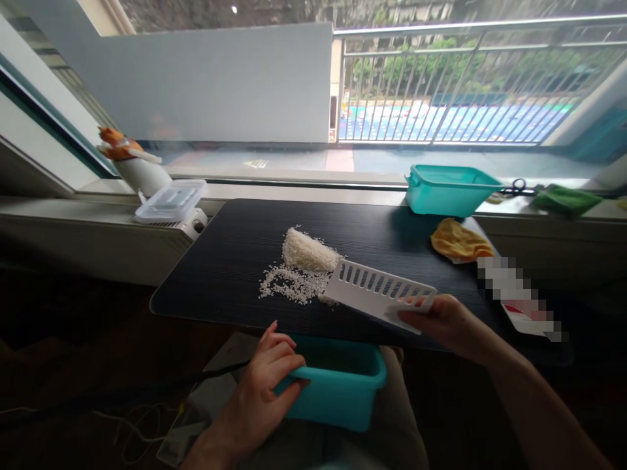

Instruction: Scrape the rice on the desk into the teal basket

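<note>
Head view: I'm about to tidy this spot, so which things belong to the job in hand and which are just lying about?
In use:
white slotted board, held by the right hand
rice, at the board's end
near teal bin, rim held by the left hand
black table, under the rice

Apparently just lying about:
far teal bin
yellow cloth
green cloth
clear plastic box

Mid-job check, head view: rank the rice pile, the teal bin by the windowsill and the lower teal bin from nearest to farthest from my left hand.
1. Lower teal bin: touching the left hand, at its rim.
2. Rice pile: ahead, on the dark table.
3. Windowsill teal bin: far right.
</note>
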{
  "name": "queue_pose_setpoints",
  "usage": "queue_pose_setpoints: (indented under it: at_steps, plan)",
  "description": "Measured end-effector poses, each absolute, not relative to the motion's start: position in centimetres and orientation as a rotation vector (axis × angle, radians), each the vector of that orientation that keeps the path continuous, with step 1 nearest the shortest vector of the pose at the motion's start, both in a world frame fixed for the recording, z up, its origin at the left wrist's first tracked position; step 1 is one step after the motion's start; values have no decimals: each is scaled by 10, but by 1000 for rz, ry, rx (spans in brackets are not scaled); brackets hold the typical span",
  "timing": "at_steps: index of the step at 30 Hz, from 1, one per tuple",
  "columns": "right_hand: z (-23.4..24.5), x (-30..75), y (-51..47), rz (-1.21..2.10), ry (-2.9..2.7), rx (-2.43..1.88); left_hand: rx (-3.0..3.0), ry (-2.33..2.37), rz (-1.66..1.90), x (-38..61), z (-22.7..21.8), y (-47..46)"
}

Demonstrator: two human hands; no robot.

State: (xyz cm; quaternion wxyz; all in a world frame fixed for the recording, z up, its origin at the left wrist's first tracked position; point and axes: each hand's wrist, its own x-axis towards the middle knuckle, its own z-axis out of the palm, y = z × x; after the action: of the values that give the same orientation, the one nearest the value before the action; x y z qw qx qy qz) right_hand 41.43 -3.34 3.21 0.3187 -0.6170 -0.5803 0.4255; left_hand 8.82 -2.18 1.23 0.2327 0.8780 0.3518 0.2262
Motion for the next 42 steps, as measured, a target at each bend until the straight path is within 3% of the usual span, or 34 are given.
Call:
queue_pose_setpoints:
  at_steps: [7,18,25,42]
  plan:
    - [30,423,-31,1070,-1465,-1652,2412,961,590,88,14,-19]
    - [38,418,-52,1542,-1490,-1556,2388,930,583,84,8,-14]
    - [37,421,-33,1176,-1504,-1647,2382,926,571,82,8,-13]
    - [36,411,-21,1148,-1550,-1621,2382,942,564,76,7,-13]
